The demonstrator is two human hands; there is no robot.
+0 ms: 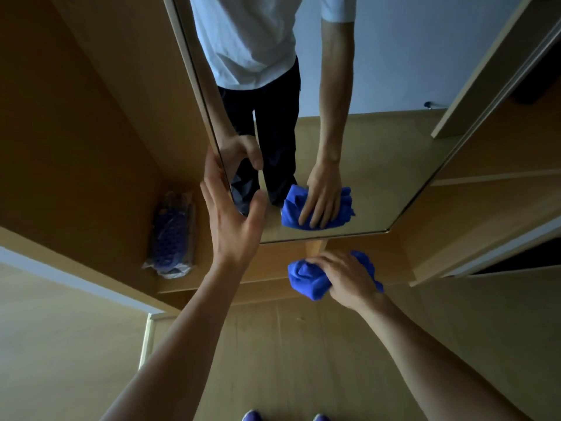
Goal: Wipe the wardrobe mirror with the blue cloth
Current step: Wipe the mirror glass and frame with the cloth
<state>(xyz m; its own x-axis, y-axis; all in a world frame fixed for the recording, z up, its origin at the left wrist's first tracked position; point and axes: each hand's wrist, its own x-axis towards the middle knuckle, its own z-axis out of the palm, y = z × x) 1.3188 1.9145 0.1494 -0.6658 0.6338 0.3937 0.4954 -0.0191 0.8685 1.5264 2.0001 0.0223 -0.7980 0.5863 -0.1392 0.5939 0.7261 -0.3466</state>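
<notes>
Nearest, at the bottom edge, two shoe tips (252, 415) are showing on the pale wood floor (288, 360). Both bare forearms are reaching up & away from the camera. The right hand (343, 278) is clenching the blue cloth (306, 279): fingers (326, 262) are wrapping over the bunched wad, which is sitting just below the mirror's bottom edge, against the wardrobe door's wood strip; can't tell if it's touching the glass. The cloth is crumpled into a lump w/ its long axis running roughly left-right, one end sticking out left of the hand, a bit showing on the right side too. The left hand (233, 214) is gripping the left edge of the wardrobe mirror (379, 147), thumb on the glass side, other fingers curling behind the door edge. The mirror is a tall panel, long axis running vertically. It's reflecting a white tee, dark trousers, both hands & the cloth. Further left, inside the wardrobe (76, 132), a clear plastic bag (173, 235) w/ smth bluish-purple is lying on the bottom shelf. Room lighting is looking dim; a plain pale wall is showing in the reflection.
</notes>
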